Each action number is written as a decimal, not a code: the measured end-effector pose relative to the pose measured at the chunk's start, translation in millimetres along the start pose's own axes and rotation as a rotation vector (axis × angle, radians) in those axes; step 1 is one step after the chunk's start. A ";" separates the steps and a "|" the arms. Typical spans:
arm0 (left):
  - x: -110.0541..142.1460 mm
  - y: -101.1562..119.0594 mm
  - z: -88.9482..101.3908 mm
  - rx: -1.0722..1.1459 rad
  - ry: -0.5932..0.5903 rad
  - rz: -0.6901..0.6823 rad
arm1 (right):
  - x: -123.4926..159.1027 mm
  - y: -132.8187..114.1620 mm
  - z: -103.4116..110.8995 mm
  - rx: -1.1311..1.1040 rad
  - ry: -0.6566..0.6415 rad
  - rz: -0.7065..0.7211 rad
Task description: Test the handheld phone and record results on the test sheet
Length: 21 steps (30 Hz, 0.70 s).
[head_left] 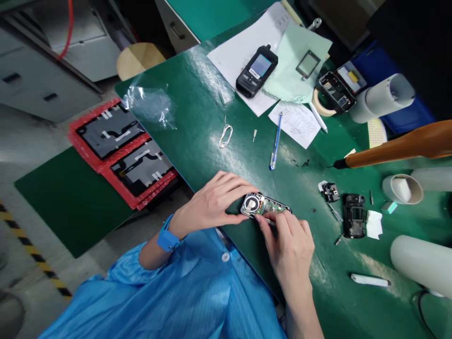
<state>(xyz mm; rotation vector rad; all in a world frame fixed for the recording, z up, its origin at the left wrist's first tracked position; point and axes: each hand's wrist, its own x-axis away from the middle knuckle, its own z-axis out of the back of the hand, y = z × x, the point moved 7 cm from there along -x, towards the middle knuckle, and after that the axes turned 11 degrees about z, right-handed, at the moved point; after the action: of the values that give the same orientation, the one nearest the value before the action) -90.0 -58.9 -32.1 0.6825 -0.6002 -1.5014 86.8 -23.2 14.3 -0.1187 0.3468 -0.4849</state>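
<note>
My left hand (221, 200) grips the left end of a small handset circuit board assembly (270, 205), thumb below and fingers above. The assembly has a round speaker (251, 204) at its left end and green board to the right. My right hand (289, 242) is closed with thumb and fingertips at the lower edge of the assembly. Whether a tiny part sits between those fingertips is hidden. Above the hands lie a blue pen (276, 141), a coiled white wire (226, 136) and a small dispensing needle (254, 135).
A handheld radio phone (257, 70) rests on papers at the back. To the right are a brown-handled tool (391, 146), a black housing (354, 215), a cup (402, 189) and a white cutter (370, 280). A plastic bag (151, 106) lies at the table's left edge.
</note>
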 end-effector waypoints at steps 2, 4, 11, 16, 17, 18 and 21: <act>-0.2 -0.4 -0.1 0.007 0.002 -0.008 | 1.6 3.6 -3.1 -0.033 0.012 -0.030; -0.3 -0.5 0.2 0.019 0.006 -0.014 | 3.3 7.2 -6.1 -0.056 0.023 -0.062; -0.9 3.2 1.9 0.047 0.011 -0.043 | 4.2 16.7 -7.2 -0.214 0.031 -0.163; -2.4 4.3 3.3 0.050 0.009 -0.047 | 4.5 20.8 -5.7 -0.199 0.044 -0.244; -2.6 4.2 3.5 0.052 0.006 -0.046 | 4.8 21.6 -5.8 -0.180 0.050 -0.259; -2.7 4.2 3.6 0.053 0.003 -0.045 | 5.1 22.3 -6.0 -0.162 0.056 -0.273; -2.4 4.4 3.8 0.053 -0.005 -0.053 | 5.7 24.2 -7.7 -0.131 0.064 -0.311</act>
<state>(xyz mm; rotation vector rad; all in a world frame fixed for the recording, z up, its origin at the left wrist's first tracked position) -89.7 -56.8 -26.1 0.7406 -0.6320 -1.5413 99.4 -4.8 0.7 -0.2878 0.4257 -0.7745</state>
